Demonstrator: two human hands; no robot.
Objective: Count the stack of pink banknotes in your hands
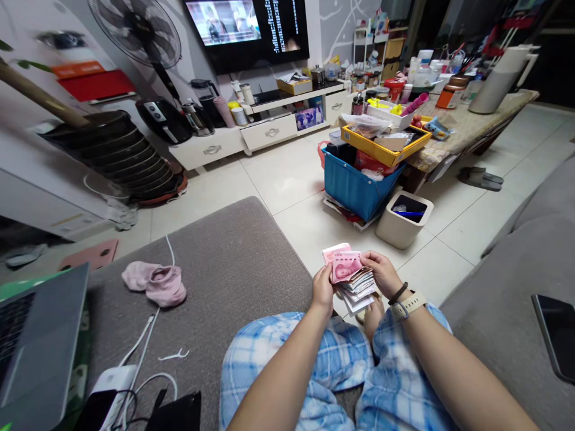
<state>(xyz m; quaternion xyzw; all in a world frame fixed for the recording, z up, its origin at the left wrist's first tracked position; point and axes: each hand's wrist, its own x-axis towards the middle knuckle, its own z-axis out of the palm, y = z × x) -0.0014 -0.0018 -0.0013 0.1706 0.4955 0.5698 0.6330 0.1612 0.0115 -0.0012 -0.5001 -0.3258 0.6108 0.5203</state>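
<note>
Pink banknotes (347,267), the front one printed with a portrait and "100", are held up between my two hands above my knees. My left hand (322,286) is closed on their left edge. At the upper right corner, my right hand (381,272) pinches the notes, fingers closed. A thick sheaf of whitish papers (358,290) fans out just below the pink notes; which hand supports it I cannot tell. On my right wrist are a beige watch (408,305) and a dark bracelet.
Left on the grey sofa seat (233,257) lie pink socks (155,283), white cables, a floss pick (174,355) and a laptop (42,353). A phone (557,335) rests at right. Ahead stand a beige bin (404,224), a blue box (354,185) and a cluttered table (453,129).
</note>
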